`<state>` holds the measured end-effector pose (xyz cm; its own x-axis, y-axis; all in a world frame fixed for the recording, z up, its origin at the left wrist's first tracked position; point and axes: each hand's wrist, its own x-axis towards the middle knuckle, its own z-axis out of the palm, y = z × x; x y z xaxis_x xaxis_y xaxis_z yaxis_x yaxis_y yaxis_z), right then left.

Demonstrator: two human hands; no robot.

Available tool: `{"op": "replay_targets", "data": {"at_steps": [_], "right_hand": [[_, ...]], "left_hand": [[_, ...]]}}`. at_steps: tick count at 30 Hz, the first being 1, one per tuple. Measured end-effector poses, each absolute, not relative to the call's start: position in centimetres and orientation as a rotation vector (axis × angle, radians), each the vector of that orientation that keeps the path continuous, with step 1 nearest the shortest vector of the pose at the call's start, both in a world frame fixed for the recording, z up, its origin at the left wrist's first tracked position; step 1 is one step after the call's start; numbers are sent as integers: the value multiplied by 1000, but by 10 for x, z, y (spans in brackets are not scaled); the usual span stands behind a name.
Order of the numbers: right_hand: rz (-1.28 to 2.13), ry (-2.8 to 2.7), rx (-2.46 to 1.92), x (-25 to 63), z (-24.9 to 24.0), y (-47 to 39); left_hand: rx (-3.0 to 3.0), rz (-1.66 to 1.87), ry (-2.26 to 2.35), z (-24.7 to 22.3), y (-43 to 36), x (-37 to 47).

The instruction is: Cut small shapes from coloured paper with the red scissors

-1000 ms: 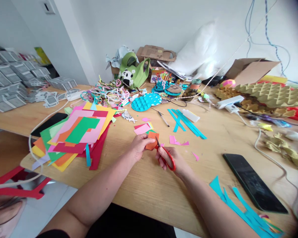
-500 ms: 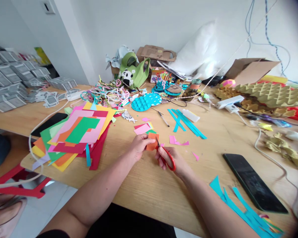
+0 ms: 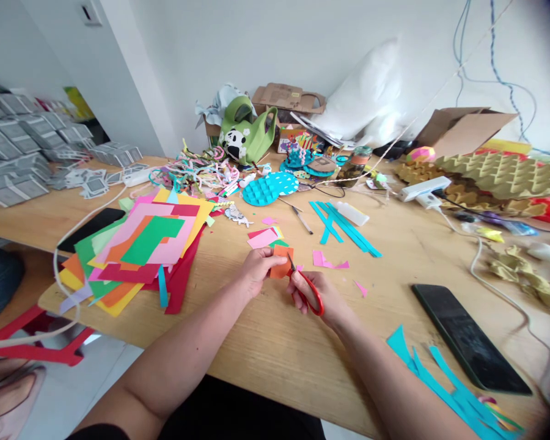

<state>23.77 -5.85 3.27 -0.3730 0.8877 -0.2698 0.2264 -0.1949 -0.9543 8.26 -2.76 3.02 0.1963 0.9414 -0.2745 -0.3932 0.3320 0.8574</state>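
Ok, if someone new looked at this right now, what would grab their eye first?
Most likely the red-handled scissors at mid-view, held in the right hand at the edge of the small orange paper in the left hand. Next, perhaps, the bright pile of coloured paper to the left, and the green bag with a panda on it, farther back near the wall.

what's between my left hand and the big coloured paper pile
In the head view, just bare tabletop shows between your left hand and the coloured paper pile.
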Motion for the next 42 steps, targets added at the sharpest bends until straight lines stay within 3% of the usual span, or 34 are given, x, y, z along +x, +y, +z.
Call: {"op": "replay_targets", "data": {"at_steps": [42], "right_hand": [[1630, -1509, -1269, 237, 32, -59]], "left_hand": [[763, 1059, 919, 29, -28, 83]]}}
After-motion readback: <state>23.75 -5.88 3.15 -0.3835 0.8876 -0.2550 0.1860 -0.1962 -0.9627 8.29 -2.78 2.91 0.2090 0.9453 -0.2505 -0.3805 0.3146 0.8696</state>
